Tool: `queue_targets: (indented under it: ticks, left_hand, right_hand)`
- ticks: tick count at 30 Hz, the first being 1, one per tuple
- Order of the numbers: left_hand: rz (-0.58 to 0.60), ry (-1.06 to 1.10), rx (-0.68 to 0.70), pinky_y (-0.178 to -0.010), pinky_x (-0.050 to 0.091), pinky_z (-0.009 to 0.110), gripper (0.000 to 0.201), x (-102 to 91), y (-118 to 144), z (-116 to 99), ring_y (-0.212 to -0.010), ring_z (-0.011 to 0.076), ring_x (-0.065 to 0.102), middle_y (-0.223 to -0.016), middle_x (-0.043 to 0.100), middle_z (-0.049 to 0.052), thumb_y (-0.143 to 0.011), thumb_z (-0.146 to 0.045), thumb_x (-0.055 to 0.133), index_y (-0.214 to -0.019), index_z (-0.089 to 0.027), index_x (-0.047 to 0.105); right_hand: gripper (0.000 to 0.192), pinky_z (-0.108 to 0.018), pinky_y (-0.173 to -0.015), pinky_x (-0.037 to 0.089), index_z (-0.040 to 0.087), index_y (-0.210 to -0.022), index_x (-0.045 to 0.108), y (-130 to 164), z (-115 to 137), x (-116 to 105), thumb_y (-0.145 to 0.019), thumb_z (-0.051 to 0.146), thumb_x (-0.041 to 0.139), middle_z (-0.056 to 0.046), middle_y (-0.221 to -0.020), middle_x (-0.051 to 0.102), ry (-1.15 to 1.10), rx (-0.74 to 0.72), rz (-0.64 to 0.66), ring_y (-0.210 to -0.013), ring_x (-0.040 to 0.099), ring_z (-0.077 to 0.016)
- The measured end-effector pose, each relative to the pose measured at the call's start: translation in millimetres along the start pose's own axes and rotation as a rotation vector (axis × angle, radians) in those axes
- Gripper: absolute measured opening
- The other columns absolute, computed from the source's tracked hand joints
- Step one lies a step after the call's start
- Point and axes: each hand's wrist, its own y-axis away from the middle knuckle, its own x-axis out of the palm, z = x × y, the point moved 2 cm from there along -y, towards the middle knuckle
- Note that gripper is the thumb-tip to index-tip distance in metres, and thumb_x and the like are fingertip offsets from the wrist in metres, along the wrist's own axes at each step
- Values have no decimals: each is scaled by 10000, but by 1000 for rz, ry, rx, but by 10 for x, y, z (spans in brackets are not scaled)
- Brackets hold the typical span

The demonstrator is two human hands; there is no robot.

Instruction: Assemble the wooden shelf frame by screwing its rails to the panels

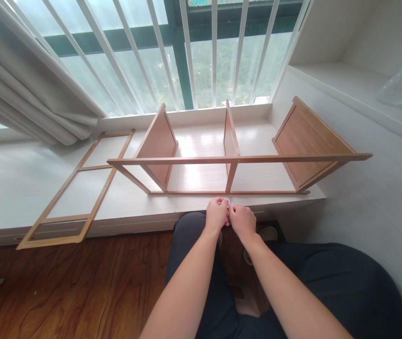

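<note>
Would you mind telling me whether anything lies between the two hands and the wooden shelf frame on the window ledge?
Nothing visible does. The left hand and right hand are closed together, pinching something too small to identify, just short of the shelf frame. Only a bare strip of ledge separates them from its lower front rail.

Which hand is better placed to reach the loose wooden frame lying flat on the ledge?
Probably the left hand. The flat frame lies to its side, while the right hand would have to cross over. Both hands pinch something small and whitish.
</note>
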Motion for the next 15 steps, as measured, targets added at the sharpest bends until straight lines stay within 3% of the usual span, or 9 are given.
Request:
queue_targets:
  ticks: [10, 15]
  left_hand:
    - [0, 28, -2, -346, 340, 217, 147, -29, -9, -3, -330, 97, 400, -470, 503, -55, -832, -328, 642, -807, -183, 648]
    - [9, 50, -8, -345, 342, 219, 147, -25, -5, -14, -333, 103, 409, -472, 511, -53, -833, -320, 628, -846, -179, 667]
  right_hand:
    - [423, -336, -715, 443, 198, -720, 761, -36, 44, -26, -985, 375, 482, -160, -827, 749, -48, -12, -8, -821, 703, -282]
    - [462, -294, -603, 438, 212, -629, 683, -44, -1, 73, -977, 383, 431, -98, -656, 712, -248, -7, 44, -619, 667, -223]
